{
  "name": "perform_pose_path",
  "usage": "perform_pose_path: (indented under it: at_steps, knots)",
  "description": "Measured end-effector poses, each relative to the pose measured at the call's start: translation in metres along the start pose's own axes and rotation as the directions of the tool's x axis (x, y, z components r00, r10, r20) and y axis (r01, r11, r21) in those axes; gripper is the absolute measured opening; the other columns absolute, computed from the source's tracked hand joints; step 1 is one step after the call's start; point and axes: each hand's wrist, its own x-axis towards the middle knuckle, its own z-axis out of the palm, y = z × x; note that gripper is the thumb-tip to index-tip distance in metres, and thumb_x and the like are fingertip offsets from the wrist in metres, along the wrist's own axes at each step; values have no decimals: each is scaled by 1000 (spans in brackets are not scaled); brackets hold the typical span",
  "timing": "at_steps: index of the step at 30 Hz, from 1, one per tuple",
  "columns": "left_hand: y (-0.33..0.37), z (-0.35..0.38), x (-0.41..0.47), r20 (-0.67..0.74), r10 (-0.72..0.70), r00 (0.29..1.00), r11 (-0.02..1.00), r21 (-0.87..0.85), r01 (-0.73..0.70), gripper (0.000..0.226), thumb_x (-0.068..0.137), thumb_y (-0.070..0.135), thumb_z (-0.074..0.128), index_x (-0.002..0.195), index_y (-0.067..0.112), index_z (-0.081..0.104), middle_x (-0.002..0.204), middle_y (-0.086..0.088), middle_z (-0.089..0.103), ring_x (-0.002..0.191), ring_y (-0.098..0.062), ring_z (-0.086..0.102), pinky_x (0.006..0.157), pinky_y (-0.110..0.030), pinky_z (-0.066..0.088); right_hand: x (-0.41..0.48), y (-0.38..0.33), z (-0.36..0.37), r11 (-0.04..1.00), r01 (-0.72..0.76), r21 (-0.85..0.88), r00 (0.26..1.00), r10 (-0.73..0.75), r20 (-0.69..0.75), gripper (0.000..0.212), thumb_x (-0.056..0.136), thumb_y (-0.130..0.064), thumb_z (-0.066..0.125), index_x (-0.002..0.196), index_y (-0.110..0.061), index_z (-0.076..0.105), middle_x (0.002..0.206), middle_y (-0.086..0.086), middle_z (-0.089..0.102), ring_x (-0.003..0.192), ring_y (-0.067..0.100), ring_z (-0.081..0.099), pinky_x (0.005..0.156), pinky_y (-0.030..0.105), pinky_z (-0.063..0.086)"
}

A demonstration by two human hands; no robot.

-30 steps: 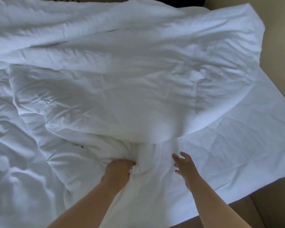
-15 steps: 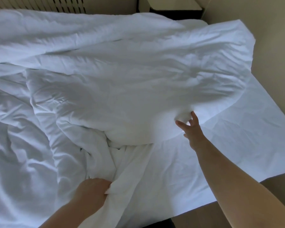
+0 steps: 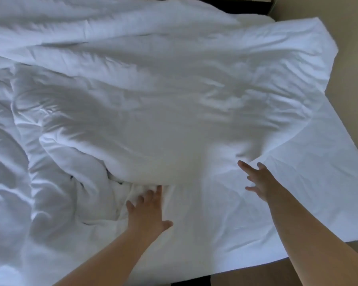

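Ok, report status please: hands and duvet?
Left hand open, flat on bunched duvet. Right hand open, near duvet's folded edge. Nothing blocks the hands.

Left hand (image 3: pixel 148 211) flat on duvet (image 3: pixel 153 120); right hand (image 3: pixel 260 182) spread.

One view here, riding on the person's head, looking forward and down across the bed. It sits close in: both forearms enter from the bottom edge, the left hand (image 3: pixel 148 209) low and near centre, the right hand (image 3: pixel 260 182) a little farther out and to its right. Beyond both hands the rumpled white duvet (image 3: pixel 153 120) fills the frame to the top edge. Just right of the right hand, the flat sheet (image 3: pixel 310 193) runs to the bed's corner. The wide lens bows the edges, and well right of the hands a beige strip (image 3: pixel 355 79) shows, floor or wall, hard to tell.
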Motion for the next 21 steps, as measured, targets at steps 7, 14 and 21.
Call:
perform_pose_path:
  at_steps: [7,14,21]
  knots:
    - [24,42,30,-427,15,904,996,81,22,49,62,6,30,87,0,72,50,-12,60,37,-26,55,57,-45,54,40,-51,1,984,103,145,976,-128,175,34,83,-9,65,114,1,58,100,12,63,76,18,58,63,27,52]
    - [44,31,8,-399,-107,911,983,-181,36,31,43,-5,71,58,23,73,34,4,55,26,-12,50,49,-15,45,53,-193,-4,826,549,126,786,-562,257,20,90,-7,55,106,-12,44,87,0,54,71,9,53,62,18,48]
    - [94,-6,-47,-528,-56,848,993,-114,-6,4,44,28,61,43,32,59,28,8,39,28,-4,33,48,-6,-7,65,-150,22,657,723,-212,635,-513,577,79,82,-17,68,144,-12,20,144,4,37,131,20,38,108,29,31]
